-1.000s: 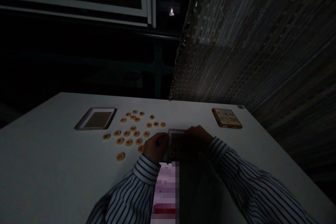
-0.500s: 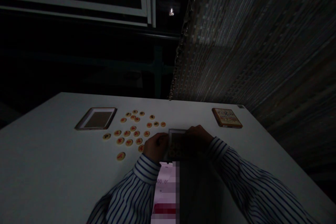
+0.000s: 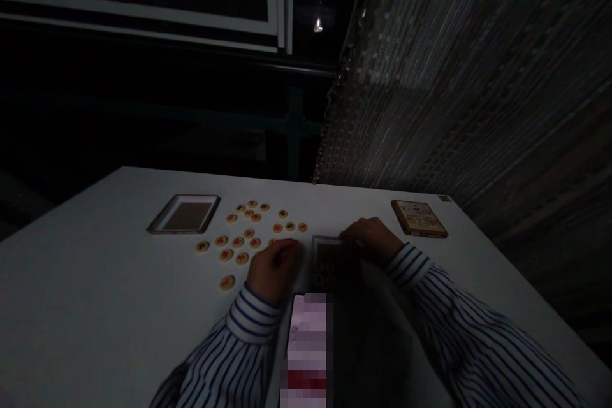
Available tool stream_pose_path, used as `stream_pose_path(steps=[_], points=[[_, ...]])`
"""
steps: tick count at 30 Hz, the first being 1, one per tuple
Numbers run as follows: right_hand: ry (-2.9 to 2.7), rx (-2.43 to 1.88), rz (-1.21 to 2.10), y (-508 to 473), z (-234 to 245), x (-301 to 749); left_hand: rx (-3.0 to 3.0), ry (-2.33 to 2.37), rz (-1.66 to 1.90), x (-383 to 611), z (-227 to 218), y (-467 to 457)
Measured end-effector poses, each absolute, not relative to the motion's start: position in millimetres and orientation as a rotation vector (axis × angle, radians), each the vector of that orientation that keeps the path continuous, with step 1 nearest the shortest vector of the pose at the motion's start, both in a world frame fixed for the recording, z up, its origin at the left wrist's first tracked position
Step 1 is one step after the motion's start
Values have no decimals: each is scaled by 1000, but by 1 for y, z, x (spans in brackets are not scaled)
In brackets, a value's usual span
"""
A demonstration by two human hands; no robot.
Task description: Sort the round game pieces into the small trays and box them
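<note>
The scene is dim. A dark flat folded board [image 3: 329,264] lies on the white table [image 3: 95,306] in front of me. My left hand [image 3: 272,271] rests curled just left of it, over some round cream game pieces [image 3: 243,236] with red or dark marks. My right hand [image 3: 370,239] is closed at the board's far right corner. Whether its fingers grip the board is unclear in the dark. Both arms wear striped sleeves.
An open shallow box tray [image 3: 184,215] lies at the back left. A printed box lid [image 3: 419,218] sits at the back right. A lit phone screen [image 3: 308,350] lies near me. A beaded curtain [image 3: 454,76] hangs behind the table on the right.
My left hand has drawn away from the board's left edge, onto the pieces. My right hand shifted a little to the far right corner. The view moved slightly.
</note>
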State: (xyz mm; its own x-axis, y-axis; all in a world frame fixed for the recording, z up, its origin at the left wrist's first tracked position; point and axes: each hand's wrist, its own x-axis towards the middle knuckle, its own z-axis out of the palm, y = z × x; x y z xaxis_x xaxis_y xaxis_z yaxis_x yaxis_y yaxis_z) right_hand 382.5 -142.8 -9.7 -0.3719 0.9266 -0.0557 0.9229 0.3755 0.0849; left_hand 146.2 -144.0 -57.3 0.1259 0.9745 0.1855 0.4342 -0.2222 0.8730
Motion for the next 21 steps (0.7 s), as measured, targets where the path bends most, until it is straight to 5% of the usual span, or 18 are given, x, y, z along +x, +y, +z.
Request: stream_pose_path(steps=[9, 21], points=[[2765, 1497, 132, -111, 3, 310, 1671, 1721, 1239, 33, -50, -139], [2973, 1184, 14, -67, -22, 173, 2030, 2074, 693, -25, -87, -99]])
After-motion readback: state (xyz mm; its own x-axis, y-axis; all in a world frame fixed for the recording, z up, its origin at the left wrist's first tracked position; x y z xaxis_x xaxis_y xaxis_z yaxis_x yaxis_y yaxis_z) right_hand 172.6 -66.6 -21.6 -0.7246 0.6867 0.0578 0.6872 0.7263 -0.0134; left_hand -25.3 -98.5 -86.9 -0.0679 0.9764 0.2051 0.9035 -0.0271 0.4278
